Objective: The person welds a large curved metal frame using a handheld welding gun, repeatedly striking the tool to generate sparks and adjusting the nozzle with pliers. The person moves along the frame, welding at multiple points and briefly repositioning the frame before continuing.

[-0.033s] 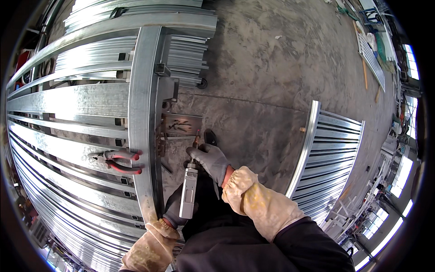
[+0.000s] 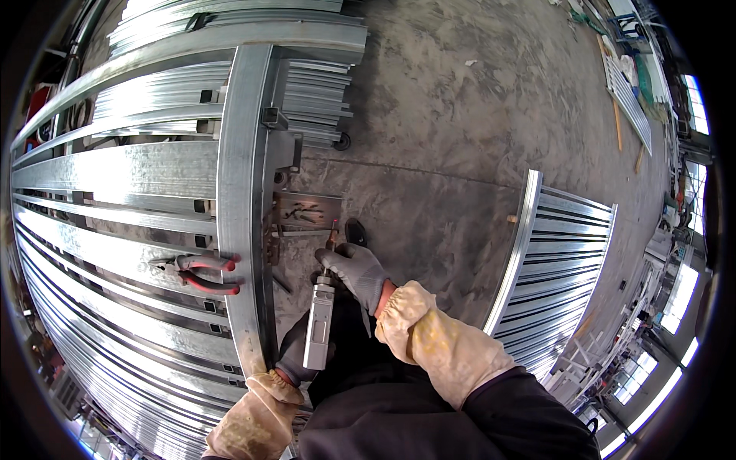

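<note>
Beside the metal frame (image 2: 244,207), left hand (image 2: 292,357) holds the gray tool (image 2: 319,326), right hand (image 2: 359,268) pinches its nose (image 2: 330,241). Steady tool, light pinch helps.

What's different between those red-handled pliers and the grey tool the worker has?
The pliers have two spread red handles, while the grey tool has one long, boxy body. The pliers lie crosswise on the metal frame; the grey tool points away from the worker. Nobody holds the pliers, whereas the grey tool is held, with the gloved right hand at its narrow front end. Both have grey parts.
</note>
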The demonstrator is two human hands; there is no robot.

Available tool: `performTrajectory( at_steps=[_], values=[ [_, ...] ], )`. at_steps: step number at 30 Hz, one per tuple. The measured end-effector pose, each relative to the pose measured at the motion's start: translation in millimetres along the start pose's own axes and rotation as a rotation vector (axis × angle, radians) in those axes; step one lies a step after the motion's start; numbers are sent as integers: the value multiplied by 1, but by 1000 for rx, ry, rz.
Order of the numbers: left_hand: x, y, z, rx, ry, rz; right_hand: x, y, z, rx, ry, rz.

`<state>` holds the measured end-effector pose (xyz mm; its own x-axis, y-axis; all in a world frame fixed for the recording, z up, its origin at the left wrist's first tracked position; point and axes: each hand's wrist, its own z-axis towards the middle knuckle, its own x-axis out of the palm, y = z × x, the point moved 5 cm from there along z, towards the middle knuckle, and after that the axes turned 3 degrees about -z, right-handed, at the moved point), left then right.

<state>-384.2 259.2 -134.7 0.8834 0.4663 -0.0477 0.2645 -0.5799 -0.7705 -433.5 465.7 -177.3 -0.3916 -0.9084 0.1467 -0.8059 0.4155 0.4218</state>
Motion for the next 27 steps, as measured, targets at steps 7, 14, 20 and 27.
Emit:
performTrajectory(
  at_steps=[7,14,20,27],
  values=[
    [2,7,2,43,-10,-57,1,-9,4,-17,40,76],
    [-5,-21,8,27,-35,-2,1,-3,-5,-31,-44,-17],
    [-5,-30,11,81,-111,-121,14,-13,-4,36,229,418],
    [-1,1,3,-66,-63,-277,18,-27,8,120,398,626]
  ],
)
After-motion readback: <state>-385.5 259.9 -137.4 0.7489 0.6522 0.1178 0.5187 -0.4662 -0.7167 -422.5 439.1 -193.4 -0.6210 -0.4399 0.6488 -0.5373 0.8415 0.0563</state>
